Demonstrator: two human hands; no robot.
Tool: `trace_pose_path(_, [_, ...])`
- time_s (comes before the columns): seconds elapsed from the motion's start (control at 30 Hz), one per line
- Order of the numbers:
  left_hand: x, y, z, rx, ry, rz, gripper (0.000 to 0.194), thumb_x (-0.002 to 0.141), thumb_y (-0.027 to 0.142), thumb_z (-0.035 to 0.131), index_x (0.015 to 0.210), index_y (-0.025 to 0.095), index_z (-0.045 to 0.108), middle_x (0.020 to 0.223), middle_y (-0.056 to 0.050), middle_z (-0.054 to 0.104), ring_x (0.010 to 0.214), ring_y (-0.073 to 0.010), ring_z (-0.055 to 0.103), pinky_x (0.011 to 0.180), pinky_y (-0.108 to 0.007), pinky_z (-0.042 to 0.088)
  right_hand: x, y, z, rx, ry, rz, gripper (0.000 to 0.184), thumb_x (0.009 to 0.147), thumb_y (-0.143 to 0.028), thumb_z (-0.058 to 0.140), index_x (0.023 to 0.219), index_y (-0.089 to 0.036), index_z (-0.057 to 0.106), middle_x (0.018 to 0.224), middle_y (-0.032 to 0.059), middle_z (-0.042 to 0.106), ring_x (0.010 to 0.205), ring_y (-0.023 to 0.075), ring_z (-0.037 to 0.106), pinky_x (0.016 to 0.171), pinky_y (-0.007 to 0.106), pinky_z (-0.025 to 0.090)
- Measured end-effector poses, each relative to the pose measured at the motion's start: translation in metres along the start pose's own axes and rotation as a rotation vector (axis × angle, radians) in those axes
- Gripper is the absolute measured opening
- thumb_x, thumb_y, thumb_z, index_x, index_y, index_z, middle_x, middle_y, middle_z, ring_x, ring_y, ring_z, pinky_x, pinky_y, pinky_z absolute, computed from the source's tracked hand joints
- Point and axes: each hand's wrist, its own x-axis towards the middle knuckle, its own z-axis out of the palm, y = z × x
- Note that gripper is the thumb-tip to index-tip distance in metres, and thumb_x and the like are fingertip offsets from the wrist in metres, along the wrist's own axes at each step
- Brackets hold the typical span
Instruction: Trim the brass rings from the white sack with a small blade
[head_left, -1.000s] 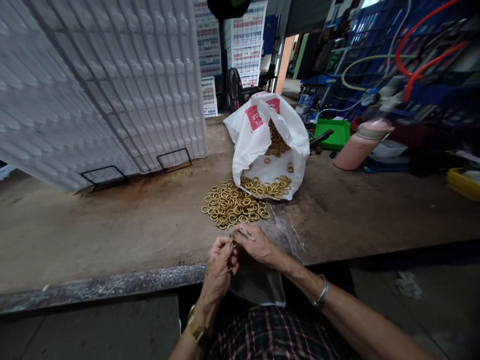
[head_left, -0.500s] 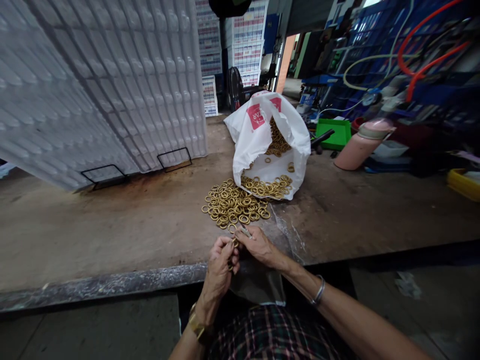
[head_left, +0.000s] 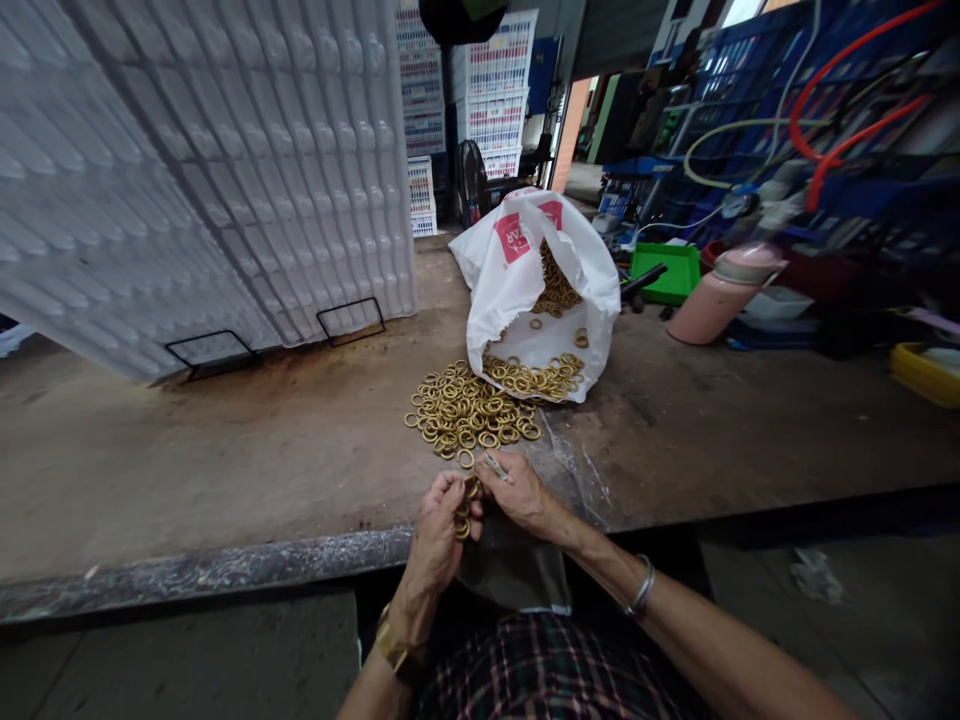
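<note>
Several brass-coloured rings [head_left: 463, 520] rest in my left hand [head_left: 441, 522], its thumb and fingers curled round them at the table's front edge. My right hand [head_left: 519, 492] is closed on a small, thin metal tool [head_left: 495, 466], whose exact kind I cannot make out; its fingertips meet the held rings. Just beyond both hands lies a heap of loose rings [head_left: 469, 408], with a single ring [head_left: 466, 459] at its near side. Behind the heap, a white plastic bag [head_left: 491, 300] lies on its side, its torn mouth facing me and more rings inside.
Tall stacks of clear ribbed plastic trays [head_left: 300, 150] stand at the left against black wire bookends [head_left: 351, 320]. To the right are a pink bottle [head_left: 709, 305], a green tray [head_left: 667, 272] and a yellow bin [head_left: 924, 372]. White crates [head_left: 491, 100] are piled at the back.
The fingers of my left hand have loosened a little, so more of the held rings shows. My right hand stays beside them with the tool. Heap and bag look the same.
</note>
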Motion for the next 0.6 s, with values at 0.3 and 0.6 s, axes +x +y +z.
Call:
trace_pose_path(0.3, [-0.001, 0.001, -0.009, -0.048, 0.026, 0.0, 0.026, 0.069, 0.033, 0.069, 0.078, 0.014, 0.054, 0.084, -0.006, 0.062, 0.07, -0.0137, 0.059, 0.043, -0.018, 0.041, 0.017, 0.008, -0.002, -0.283, 0.077, 0.03, 0.024, 0.081, -0.027, 0.041, 0.059, -0.018, 0.044, 0.054, -0.0037, 0.042, 0.052, 0.0096, 0.037, 0.051, 0.022, 0.027])
trace_pose_path(0.6, [-0.003, 0.015, -0.021, -0.222, 0.112, -0.056, 0.022, 0.068, 0.031, 0.069, 0.072, 0.013, 0.056, 0.078, -0.008, 0.067, 0.068, -0.0163, 0.063, 0.039, -0.017, 0.036, 0.02, -0.003, 0.006, -0.796, 0.018, 0.073, 0.016, 0.084, -0.031, 0.048, 0.09, -0.018, 0.055, 0.086, 0.0064, 0.065, 0.075, 0.0167, 0.058, 0.06, 0.025, 0.03])
